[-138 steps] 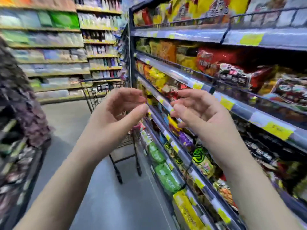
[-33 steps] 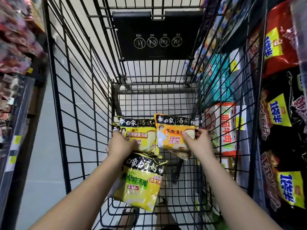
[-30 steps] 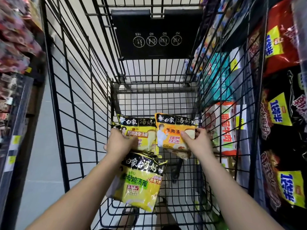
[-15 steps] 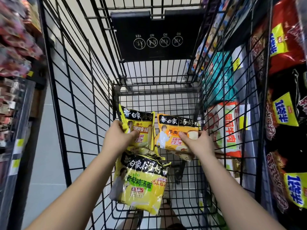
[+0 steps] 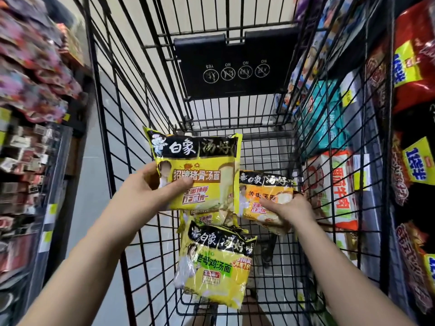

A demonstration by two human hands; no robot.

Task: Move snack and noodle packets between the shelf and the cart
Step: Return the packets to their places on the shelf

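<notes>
The left hand (image 5: 150, 187) gripped a yellow pork-bone noodle packet (image 5: 200, 175) by its left edge, thumb pressed across the printed face and fingers hidden behind. It held the packet upright above the floor of the cart (image 5: 131, 114), top seam towards the cart's far end. Just beside it and lower, the right hand (image 5: 289, 208) gripped an orange mutton noodle packet (image 5: 263, 196) by its right edge, thumb on the front and fingers curled round the side, the packet tilted a little. A yellow-green chicken noodle packet (image 5: 214, 262) lay loose on the cart floor at its near end, below both hands. The shelf (image 5: 373, 203) stood beyond the cart's right wire wall, so the right hand was the nearer. Either packet would probably have to rise over that wall's top rim to reach the shelf.
</notes>
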